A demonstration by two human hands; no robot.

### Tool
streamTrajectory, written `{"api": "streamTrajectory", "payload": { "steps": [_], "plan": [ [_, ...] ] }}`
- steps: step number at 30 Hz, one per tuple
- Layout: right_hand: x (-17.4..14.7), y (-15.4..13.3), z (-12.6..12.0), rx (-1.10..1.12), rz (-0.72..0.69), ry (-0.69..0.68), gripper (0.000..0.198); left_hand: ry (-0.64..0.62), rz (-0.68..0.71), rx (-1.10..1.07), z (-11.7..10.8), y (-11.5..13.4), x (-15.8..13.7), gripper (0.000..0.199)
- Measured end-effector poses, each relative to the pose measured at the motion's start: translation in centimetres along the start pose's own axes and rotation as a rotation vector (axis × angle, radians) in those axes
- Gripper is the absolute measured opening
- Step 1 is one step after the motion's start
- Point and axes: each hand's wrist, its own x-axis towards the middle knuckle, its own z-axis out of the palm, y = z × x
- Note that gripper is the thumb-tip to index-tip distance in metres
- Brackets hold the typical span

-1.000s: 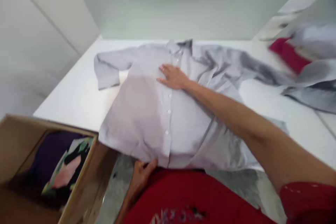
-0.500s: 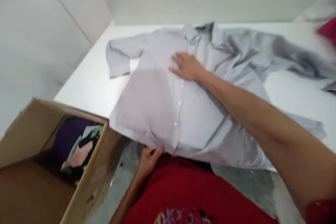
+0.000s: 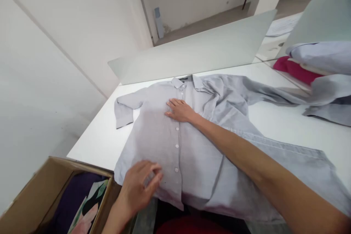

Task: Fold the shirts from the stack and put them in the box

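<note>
A light grey button-up shirt (image 3: 153, 128) lies front side up, its collar toward the far edge and its hem at the near edge. My right hand (image 3: 181, 110) rests flat on the chest beside the button placket, fingers stretched out. Over the lower left of the shirt is my left hand (image 3: 142, 182), fingers loosely curved and thumb apart, holding nothing. Whether it touches the cloth I cannot tell. One sleeve is folded at the left; the other stretches out to the right. The right side of the shirt is rumpled.
The shirt lies on a white table (image 3: 101, 135) with a low frosted divider (image 3: 192, 53) behind it. At the lower left stands a cardboard box (image 3: 30, 193) with purple cloth (image 3: 71, 197) and floral cloth (image 3: 89, 204) inside. Folded clothes (image 3: 323, 58) are piled at the right.
My left hand has let go of the shirt's hem and lifted over its lower left part. My right hand stays flat on the chest. The view has tilted up, showing the room beyond the divider.
</note>
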Motion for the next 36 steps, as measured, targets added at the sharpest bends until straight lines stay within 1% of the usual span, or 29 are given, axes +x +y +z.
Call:
{"api": "streamTrajectory", "payload": {
  "steps": [2,4,8,11,14,17,19,22,25,28,32,36],
  "plan": [
    [0.0,-0.1,-0.1,0.005,-0.001,0.011,0.072,-0.027,0.053,0.033,-0.5,-1.6,4.1,0.02],
    [-0.1,-0.3,-0.2,0.001,-0.007,0.026,0.071,-0.04,0.06,0.085,-0.3,-3.8,8.3,0.023],
    [-0.3,-0.4,-0.2,-0.008,-0.023,0.066,0.068,-0.08,0.066,0.183,0.8,-8.5,16.8,0.029],
    [-0.5,-0.4,0.0,-0.006,-0.035,0.101,0.067,-0.083,0.049,0.283,1.7,-11.3,23.5,0.031],
    [-0.6,-0.5,0.0,-0.001,-0.04,0.123,0.067,-0.123,-0.03,0.408,2.5,-13.2,29.6,0.035],
    [-0.8,-0.5,-0.2,0.012,-0.044,0.136,0.068,-0.176,-0.154,0.513,3.4,-14.5,34.4,0.04],
    [-0.9,-0.6,-0.3,0.02,-0.042,0.138,0.067,-0.183,-0.203,0.542,4.3,-15.1,36.8,0.043],
    [-1.0,-0.6,-0.4,0.034,-0.039,0.13,0.066,-0.172,-0.234,0.546,6.0,-16.1,39.5,0.045],
    [-1.0,-0.6,-0.4,0.039,-0.033,0.121,0.066,-0.182,-0.232,0.535,7.6,-16.8,41.6,0.046],
    [-1.0,-0.7,-0.5,0.044,-0.027,0.118,0.066,-0.217,-0.226,0.517,8.9,-17.2,43.3,0.047],
    [-1.1,-0.9,-0.8,0.039,-0.025,0.117,0.067,-0.265,-0.256,0.495,9.6,-17.8,45.0,0.046],
    [-1.2,-0.9,-1.1,0.037,-0.026,0.118,0.067,-0.272,-0.309,0.446,9.4,-18.3,46.3,0.055]
  ]
}}
